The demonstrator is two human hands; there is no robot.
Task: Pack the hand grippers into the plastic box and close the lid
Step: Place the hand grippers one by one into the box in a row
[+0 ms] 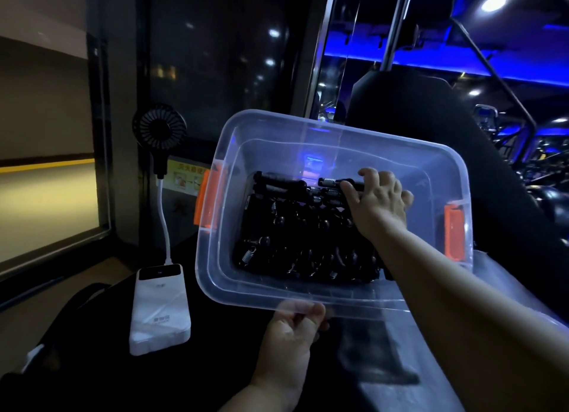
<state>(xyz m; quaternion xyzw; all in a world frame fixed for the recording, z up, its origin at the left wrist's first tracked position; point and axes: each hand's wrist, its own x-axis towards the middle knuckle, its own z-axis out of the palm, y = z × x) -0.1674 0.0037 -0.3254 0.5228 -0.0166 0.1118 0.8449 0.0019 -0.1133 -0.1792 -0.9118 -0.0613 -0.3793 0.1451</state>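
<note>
We pinched the rim of the clear, orange-latched plastic box (338, 129) with our left hand (289, 334); our right hand (378, 202) gripped a black, spring-coiled hand gripper (331, 182) inside.

A person's left hand (292, 328) pinches the near rim of a transparent rectangular plastic box (338, 140), which is tilted toward the camera and has orange clip latches (207, 200) at both short ends. The right hand (378, 202) reaches inside and grips one black spring hand gripper (331, 182) near the far wall, above a pile of black hand grippers (295, 236) with steel coils covering the box floor. Left of the box lies a white slab-shaped power bank (160, 310). Its white cable (164, 223) runs up to a small round black fan (159, 127).
</note>
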